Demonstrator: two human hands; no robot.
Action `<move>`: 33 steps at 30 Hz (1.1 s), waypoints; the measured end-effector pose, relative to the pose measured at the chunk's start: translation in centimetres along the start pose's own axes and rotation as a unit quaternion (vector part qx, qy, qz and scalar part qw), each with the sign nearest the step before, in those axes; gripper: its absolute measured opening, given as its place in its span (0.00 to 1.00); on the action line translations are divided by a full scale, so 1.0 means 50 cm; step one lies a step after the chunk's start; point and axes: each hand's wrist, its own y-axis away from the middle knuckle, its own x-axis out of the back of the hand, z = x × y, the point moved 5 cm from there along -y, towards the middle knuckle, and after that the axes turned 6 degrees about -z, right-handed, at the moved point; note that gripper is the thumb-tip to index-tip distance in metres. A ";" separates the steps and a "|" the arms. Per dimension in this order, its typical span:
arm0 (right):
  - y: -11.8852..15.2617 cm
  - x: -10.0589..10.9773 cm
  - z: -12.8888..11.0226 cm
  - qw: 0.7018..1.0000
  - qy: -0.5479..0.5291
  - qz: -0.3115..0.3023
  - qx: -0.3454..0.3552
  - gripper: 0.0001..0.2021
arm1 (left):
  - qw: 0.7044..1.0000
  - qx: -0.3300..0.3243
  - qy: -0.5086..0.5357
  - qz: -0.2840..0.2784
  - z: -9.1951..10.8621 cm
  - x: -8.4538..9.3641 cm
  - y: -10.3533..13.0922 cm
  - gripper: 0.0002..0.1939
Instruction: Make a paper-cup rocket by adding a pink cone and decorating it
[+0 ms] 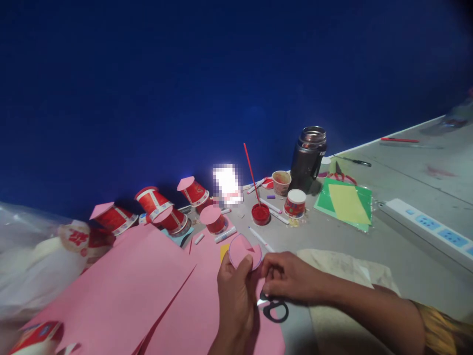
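Note:
A round pink paper piece (239, 250) with a dark outline and a small notch or fold is pinched between the thumb and fingers of my left hand (236, 291). My right hand (290, 277) is beside it on the right, its fingers curled near the edge of the disc; what they hold, if anything, is hidden. Black-handled scissors (276, 312) show just below my right hand, their blades mostly hidden. Large pink paper sheets (129, 281) lie under and left of my hands.
Red paper cups (152, 203), several with pink tops, stand at the back left. Behind are a red paint pot (260, 214), a black flask (308, 158) and markers. Green sheets (324, 197), a power strip (428, 224) and a cloth (332, 315) are on the right.

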 end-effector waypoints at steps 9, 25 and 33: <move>-0.013 0.022 0.017 0.986 -0.145 0.081 0.009 0.22 | 0.999 -0.021 -0.013 -0.026 -0.036 0.009 -0.005 0.22; -0.009 0.050 0.011 0.993 -0.043 0.113 0.013 0.18 | 0.976 -0.015 -0.218 -0.013 0.019 0.028 -0.007 0.13; -0.003 0.041 0.002 0.995 -0.019 0.100 0.023 0.17 | 0.969 -0.008 -0.245 -0.017 0.022 0.024 -0.008 0.12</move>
